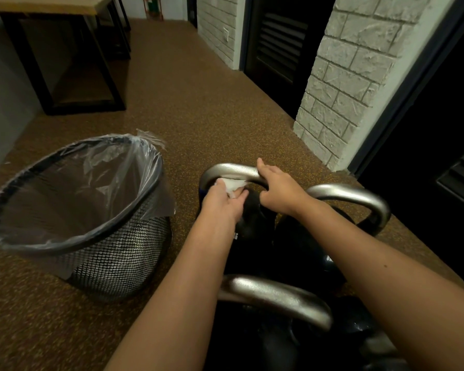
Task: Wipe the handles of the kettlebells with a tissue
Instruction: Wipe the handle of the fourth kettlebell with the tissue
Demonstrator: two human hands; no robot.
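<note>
The wire bin (97,236), lined with a clear bag, is sitting on the floor just beside the weights, likely parked there so the used tissue can drop straight in. Right of it, three kettlebells are crowding together, dark bodies touching, steel handles arching up: the far kettlebell handle (231,171), the right-hand handle (359,198) and the near handle (276,298), which is lying under the forearms.

All the action is happening on the far one. The right hand (279,190) is curling over the top of that handle at its right end, fingers wrapped down around the bar, probably steadying the weight so it isn't rocking under the rubbing. The left hand (225,200) is reaching up from below, fingers bunched and pinching the white tissue (233,184), pressing it against the underside of the bar near its left bend. The other two handles are going untouched by either hand right now.
</note>
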